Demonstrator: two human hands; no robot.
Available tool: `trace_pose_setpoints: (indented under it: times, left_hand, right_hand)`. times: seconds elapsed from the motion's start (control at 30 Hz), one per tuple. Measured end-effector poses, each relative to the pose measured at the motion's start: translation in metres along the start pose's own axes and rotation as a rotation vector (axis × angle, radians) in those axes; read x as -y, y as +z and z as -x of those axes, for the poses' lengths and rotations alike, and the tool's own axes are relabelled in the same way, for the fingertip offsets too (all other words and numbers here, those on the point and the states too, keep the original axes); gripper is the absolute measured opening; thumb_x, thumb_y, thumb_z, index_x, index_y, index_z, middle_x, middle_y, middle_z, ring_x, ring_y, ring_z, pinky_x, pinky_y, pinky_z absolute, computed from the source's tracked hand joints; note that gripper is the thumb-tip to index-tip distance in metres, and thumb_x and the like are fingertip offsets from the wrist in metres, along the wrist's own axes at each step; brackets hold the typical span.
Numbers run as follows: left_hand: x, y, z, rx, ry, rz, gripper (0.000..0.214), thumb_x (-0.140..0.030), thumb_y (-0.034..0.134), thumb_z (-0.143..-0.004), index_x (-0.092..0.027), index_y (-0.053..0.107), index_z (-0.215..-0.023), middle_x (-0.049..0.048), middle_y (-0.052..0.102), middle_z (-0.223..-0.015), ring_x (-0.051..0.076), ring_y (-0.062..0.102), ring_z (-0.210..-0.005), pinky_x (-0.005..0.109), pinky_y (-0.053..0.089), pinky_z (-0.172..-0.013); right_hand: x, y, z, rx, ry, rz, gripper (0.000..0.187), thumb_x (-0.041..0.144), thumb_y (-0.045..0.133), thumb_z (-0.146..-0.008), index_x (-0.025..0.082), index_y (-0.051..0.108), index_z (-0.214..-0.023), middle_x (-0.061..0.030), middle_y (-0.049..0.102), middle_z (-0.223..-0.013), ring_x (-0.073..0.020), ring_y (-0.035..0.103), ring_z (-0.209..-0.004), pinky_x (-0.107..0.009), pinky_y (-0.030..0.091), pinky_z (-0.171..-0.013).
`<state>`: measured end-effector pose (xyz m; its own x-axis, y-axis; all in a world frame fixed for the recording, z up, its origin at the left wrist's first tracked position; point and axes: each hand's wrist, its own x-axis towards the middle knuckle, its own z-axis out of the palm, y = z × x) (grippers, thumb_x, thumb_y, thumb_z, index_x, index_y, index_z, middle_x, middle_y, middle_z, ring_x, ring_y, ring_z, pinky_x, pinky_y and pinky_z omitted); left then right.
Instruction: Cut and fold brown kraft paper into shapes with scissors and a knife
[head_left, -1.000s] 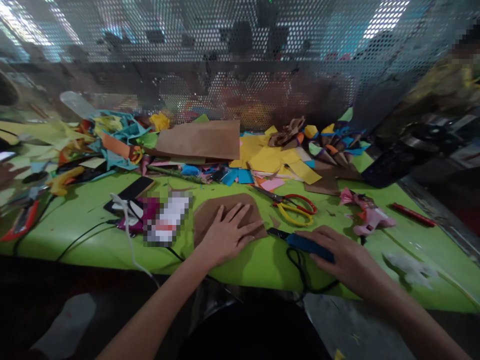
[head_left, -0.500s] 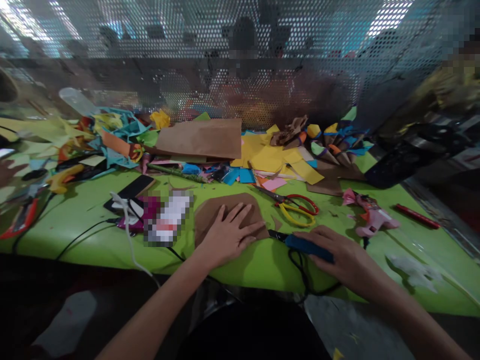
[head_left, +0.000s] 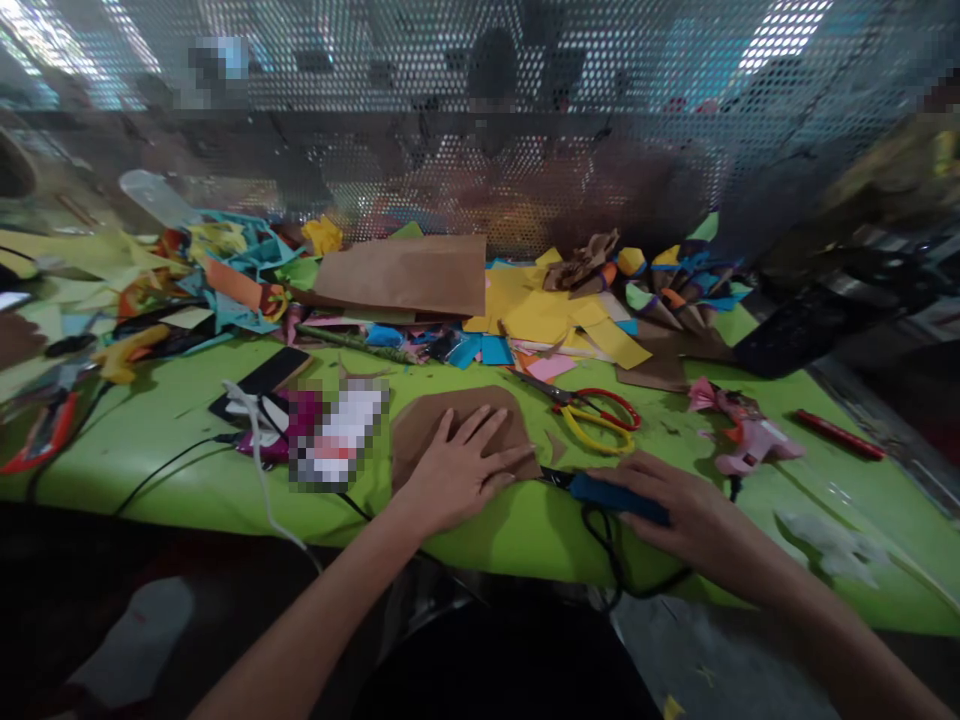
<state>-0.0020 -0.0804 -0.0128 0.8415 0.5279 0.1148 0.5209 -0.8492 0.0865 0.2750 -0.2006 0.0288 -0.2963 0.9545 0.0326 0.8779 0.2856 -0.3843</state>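
Note:
My left hand (head_left: 466, 467) lies flat with spread fingers on a piece of brown paper (head_left: 420, 425) with a rounded top edge, pressing it against the green table. My right hand (head_left: 660, 500) is wrapped round a blue-handled tool (head_left: 611, 495) with a dark, narrow front end. That end points left and meets the paper's lower right corner, close to my left fingertips. The exact kind of tool is unclear. Just behind it lie scissors (head_left: 592, 415) with red and yellow handles. A small brown scrap (head_left: 556, 447) rests between scissors and tool.
Phones and a white cable (head_left: 257, 440) lie left of the paper. Coloured paper (head_left: 525, 305), a brown sheet (head_left: 405, 275) and paper cones (head_left: 679, 290) line the back by a perforated metal screen (head_left: 420, 130). A pink glue gun (head_left: 750, 440) and red pen (head_left: 840, 435) lie right.
Both hands, the paper and the blue-handled tool keep practically the same places. The whole view has shifted very slightly.

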Motion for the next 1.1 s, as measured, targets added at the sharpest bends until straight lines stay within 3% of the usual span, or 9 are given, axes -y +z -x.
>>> trace_pose_setpoints:
  times: [0.57,1.1]
  left_hand:
    - [-0.005,-0.003,0.000,0.011,-0.031,0.014,0.045,-0.049,0.024,-0.100,-0.049,0.033,-0.144,0.0003,0.025,-0.159,0.028,0.021,-0.146,0.062,0.018,-0.112]
    - [-0.009,-0.001,-0.001,0.000,-0.047,0.012,0.045,-0.047,0.026,-0.100,-0.047,0.033,-0.144,0.0017,0.025,-0.159,0.027,0.020,-0.146,0.064,0.020,-0.111]
  right_hand:
    - [0.017,0.018,0.000,-0.041,-0.009,0.014,0.047,0.016,0.053,-0.085,0.029,0.057,-0.130,-0.0086,0.066,-0.116,-0.0239,0.066,-0.099,-0.039,0.056,-0.083]
    - [0.033,0.025,0.001,-0.047,-0.042,-0.007,0.044,0.015,0.049,-0.087,0.025,0.057,-0.129,-0.0107,0.065,-0.108,-0.0241,0.065,-0.092,-0.039,0.056,-0.076]
